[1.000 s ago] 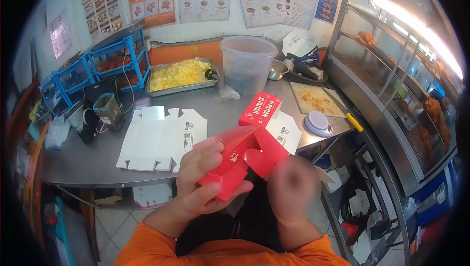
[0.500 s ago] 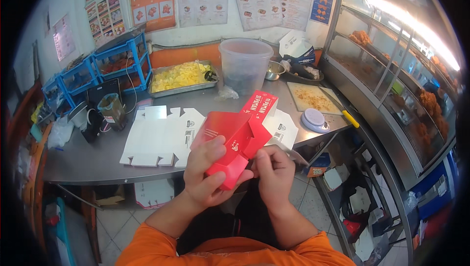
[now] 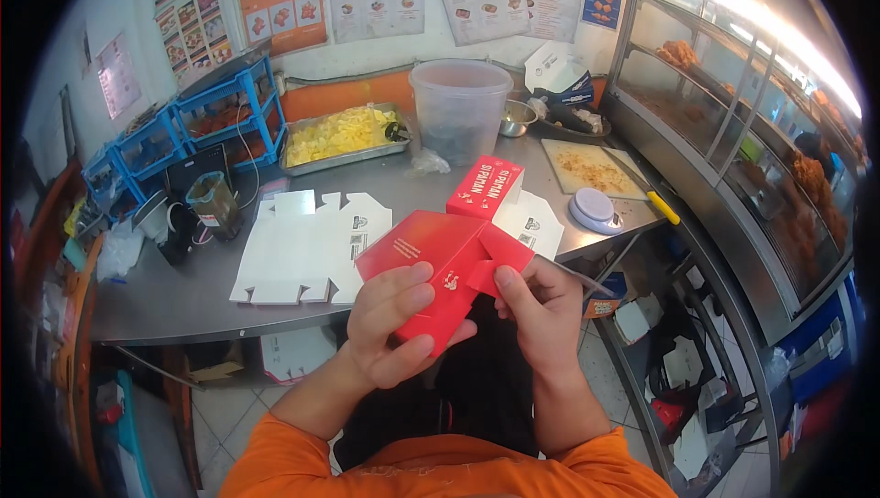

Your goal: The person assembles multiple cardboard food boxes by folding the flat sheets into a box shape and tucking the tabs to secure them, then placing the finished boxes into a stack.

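Note:
In front of my body I hold a red cardboard box (image 3: 423, 246), partly folded, with loose flaps on its right side. My left hand (image 3: 390, 324) is wrapped round its lower left part, thumb and fingers on opposite faces. With thumb and fingers my right hand (image 3: 539, 315) pinches a flap at the right end. Just beyond it another red box (image 3: 481, 191) stands on the steel table, on or against flat white cardboard (image 3: 534, 225). To the left lies a stack of unfolded white box blanks (image 3: 298, 246).
Along the back are a metal tray of yellow pieces (image 3: 298, 168), a clear plastic tub (image 3: 461, 117) and blue racks (image 3: 220, 117). At right lie a cutting board (image 3: 587, 188), a yellow-handled knife (image 3: 662, 208) and a small scale (image 3: 592, 209), near a glass display cabinet (image 3: 742, 131).
The held box has turned and opened wider, now showing more of its large face. My right hand has shifted right, drawing a flap outward. The standing box behind is now more visible.

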`<state>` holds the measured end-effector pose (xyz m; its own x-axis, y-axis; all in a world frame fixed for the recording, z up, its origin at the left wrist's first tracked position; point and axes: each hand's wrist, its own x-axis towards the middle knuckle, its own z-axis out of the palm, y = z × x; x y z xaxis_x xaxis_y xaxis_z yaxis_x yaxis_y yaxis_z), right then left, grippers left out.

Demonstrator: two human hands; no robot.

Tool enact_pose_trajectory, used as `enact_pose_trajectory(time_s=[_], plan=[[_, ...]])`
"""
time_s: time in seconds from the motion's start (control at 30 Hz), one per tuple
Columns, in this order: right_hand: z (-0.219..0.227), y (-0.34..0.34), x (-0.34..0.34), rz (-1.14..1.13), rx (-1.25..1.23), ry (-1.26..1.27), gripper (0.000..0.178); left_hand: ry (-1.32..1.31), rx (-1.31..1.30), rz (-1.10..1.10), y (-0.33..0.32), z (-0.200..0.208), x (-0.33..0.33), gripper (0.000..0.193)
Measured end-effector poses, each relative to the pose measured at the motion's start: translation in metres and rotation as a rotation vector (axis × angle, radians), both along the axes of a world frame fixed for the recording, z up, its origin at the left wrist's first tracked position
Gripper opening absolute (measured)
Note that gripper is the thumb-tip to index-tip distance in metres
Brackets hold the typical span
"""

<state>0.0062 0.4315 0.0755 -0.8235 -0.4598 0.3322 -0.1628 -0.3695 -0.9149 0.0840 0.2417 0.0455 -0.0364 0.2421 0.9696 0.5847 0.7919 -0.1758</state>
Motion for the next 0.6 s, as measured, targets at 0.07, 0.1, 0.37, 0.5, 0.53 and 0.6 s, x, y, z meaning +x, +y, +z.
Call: enact_pose_trajectory(time_s=[0.07, 0.1, 0.37, 0.5, 0.53, 0.6], plan=[[-0.01, 0.001, -0.004, -0.017, -0.035, 0.069, 0.018, 0.001, -0.012, 0.007, -0.001, -0.001, 0.004, 0.077], [-0.011, 0.001, -0.002, -0.016, -0.038, 0.069, 0.018, 0.001, -0.021, 0.014, 0.0, -0.002, 0.005, 0.08], [-0.027, -0.02, 0.028, 0.101, -0.197, -0.032, 0.017, 0.031, 0.004, 0.058, 0.007, -0.007, 0.012, 0.079], [-0.031, -0.017, 0.017, 0.037, -0.179, 0.01, 0.016, 0.017, -0.053, 0.037, 0.002, -0.003, 0.012, 0.077], [-0.034, -0.014, 0.013, 0.072, -0.168, 0.0, 0.015, 0.018, -0.055, 0.037, 0.002, -0.003, 0.012, 0.077], [-0.039, -0.007, 0.005, 0.112, -0.131, 0.014, 0.019, -0.013, -0.091, 0.069, 0.004, -0.004, 0.012, 0.074]])
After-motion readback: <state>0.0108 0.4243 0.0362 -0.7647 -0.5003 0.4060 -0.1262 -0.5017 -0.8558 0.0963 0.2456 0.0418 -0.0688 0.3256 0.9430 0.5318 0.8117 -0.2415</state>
